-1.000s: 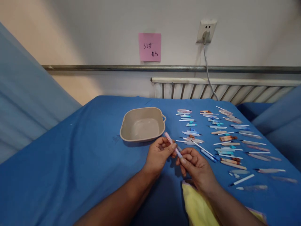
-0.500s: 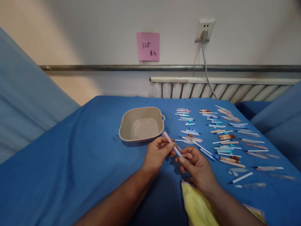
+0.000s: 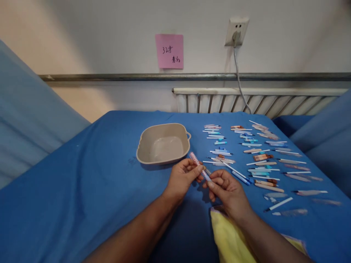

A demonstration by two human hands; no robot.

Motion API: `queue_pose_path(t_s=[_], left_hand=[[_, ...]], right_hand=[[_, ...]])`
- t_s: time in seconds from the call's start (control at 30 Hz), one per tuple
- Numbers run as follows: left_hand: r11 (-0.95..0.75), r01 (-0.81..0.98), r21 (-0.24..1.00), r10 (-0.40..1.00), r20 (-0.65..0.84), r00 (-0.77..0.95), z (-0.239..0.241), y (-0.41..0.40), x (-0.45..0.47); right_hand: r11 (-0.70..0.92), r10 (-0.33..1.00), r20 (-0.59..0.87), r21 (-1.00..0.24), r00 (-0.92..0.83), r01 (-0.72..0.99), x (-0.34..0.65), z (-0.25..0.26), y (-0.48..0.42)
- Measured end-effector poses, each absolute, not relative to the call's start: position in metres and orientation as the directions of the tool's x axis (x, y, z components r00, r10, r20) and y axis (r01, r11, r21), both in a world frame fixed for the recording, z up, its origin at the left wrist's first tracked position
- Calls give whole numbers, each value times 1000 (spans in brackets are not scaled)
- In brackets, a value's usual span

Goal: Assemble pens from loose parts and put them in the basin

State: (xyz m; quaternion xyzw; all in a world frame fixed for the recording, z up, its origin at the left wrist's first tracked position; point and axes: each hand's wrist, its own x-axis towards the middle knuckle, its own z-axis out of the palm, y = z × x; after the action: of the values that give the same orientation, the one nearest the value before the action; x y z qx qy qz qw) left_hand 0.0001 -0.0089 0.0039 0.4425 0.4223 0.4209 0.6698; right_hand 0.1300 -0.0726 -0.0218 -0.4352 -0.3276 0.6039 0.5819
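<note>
Between my two hands is a slim pink-and-pale-blue pen (image 3: 195, 159), tilted with its pink end pointing up and left. My left hand (image 3: 185, 177) is closed around its middle, thumb on top. The fingers of my right hand (image 3: 223, 186) pinch the lower, bluish end. A small greyish piece shows beside the pen near my fingers; its kind is unclear. Just beyond my left hand stands a beige plastic basin (image 3: 142, 157) with nothing visible in it. To the right lie rows of pen parts: white refills (image 3: 279, 204), blue barrels (image 3: 240, 178) and brown-and-tan barrels (image 3: 264, 183).
A blue cloth (image 3: 104, 175) covers the table. A yellow cloth (image 3: 229, 235) lies under my right forearm. Behind are a white radiator (image 3: 219, 90), a metal rail, a pink note (image 3: 169, 51) and a socket (image 3: 237, 31) with a cord. Blue curtains (image 3: 24, 109) hang at both sides.
The view has shifted slightly, so things sit a little further left and up. Both hands keep their hold on the pen, with hardly any movement.
</note>
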Motion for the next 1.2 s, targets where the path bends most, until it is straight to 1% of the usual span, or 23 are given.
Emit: queue_pose_path(t_s=[0.33, 0.47, 0.6, 0.8, 1.0, 1.2], left_hand=[[247, -179, 952, 940, -191, 284, -2, -8, 1], [269, -191, 944, 931, -204, 304, -1, -8, 1], [306, -204, 930, 918, -231, 323, 1, -9, 0], [351, -217, 911, 902, -266, 341, 0, -8, 1], [387, -244, 889, 891, -293, 346, -1, -8, 4], [393, -248, 885, 891, -301, 339, -1, -10, 6]], right_hand=[[-86, 983, -144, -906, 111, -414, 128, -22, -73], [-101, 984, -153, -894, 87, -436, 129, -21, -73], [-136, 984, -176, -844, 29, -519, 129, -19, -75], [-238, 962, -268, -735, -50, -635, 130, -11, -78], [-321, 935, -333, -655, -120, -684, 135, -12, -76], [-318, 938, -318, -640, -136, -700, 136, -15, -75]])
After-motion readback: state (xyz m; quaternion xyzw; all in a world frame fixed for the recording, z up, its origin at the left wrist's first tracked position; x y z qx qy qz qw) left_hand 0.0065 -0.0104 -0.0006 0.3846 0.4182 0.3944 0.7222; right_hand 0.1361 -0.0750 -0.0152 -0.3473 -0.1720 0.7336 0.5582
